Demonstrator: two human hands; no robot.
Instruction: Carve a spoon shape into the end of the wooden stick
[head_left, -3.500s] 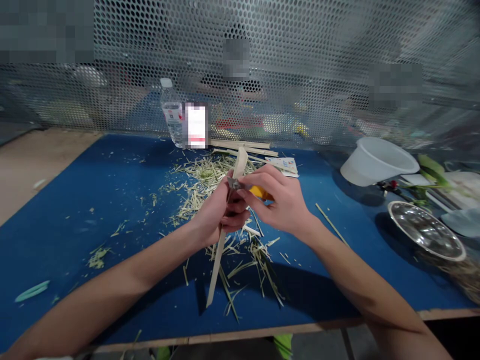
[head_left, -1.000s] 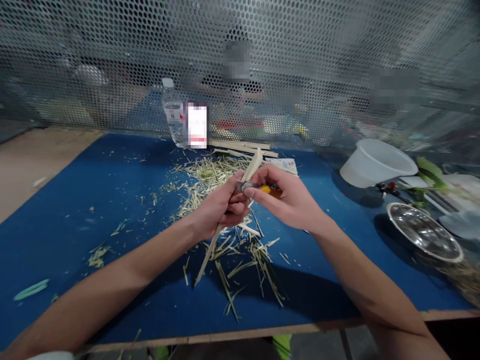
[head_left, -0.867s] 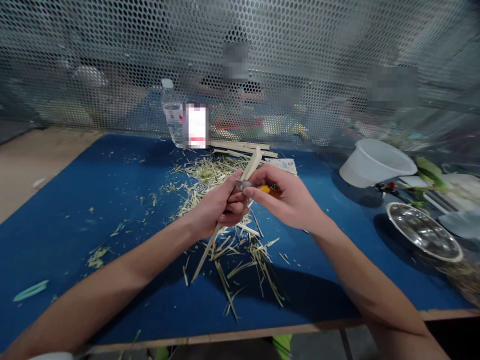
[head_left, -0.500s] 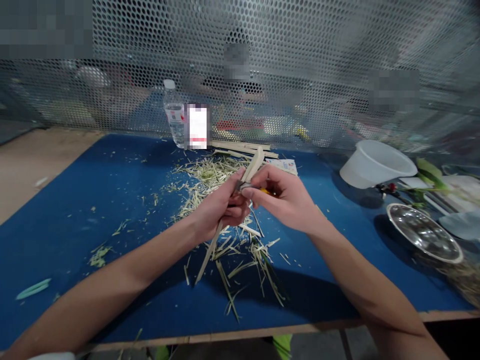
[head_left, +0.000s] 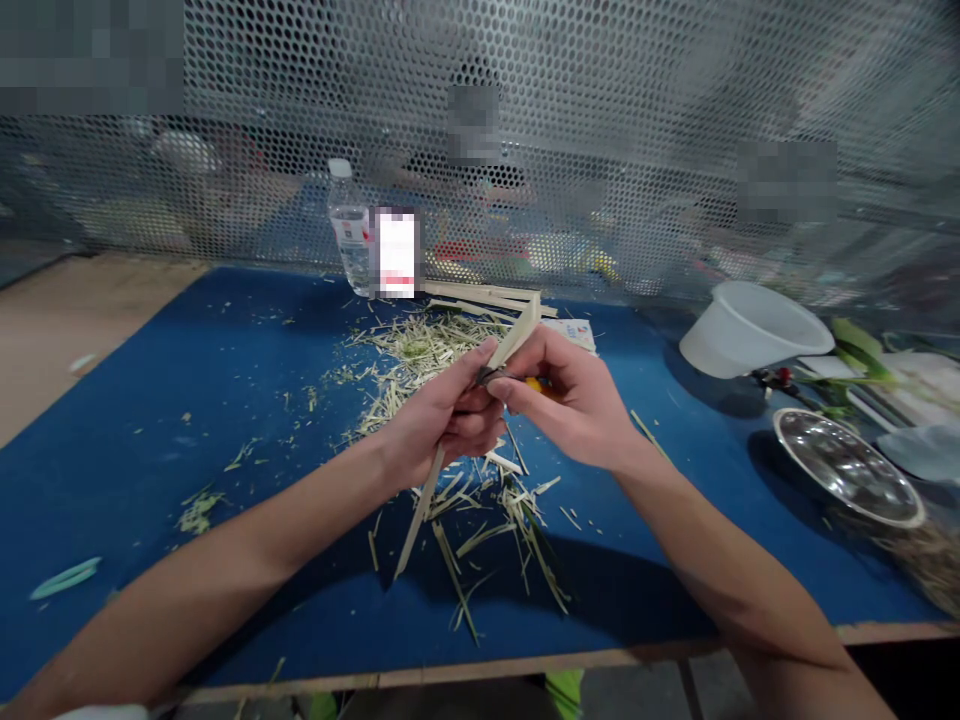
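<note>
My left hand (head_left: 450,415) grips a long pale bamboo strip (head_left: 418,512) around its middle, with one end pointing down toward me and the other (head_left: 520,335) rising past the fingers. My right hand (head_left: 571,402) pinches a utility knife with a yellow handle (head_left: 538,383). Its steel blade (head_left: 493,376) rests against the strip, right beside my left fingers. The fingers of my right hand hide most of the handle.
A blue work mat (head_left: 187,400) is strewn with several heaps of bamboo shavings. Along its far side are a water bottle (head_left: 349,235), loose strips (head_left: 480,292) and a card (head_left: 570,335). A white bowl (head_left: 754,330) and a steel bowl (head_left: 846,468) stand right. Perforated metal screen (head_left: 480,60) stands behind.
The strip's upper end has tilted further to the right. My right hand has closed over more of the yellow handle, and the blade still sits against the strip.
</note>
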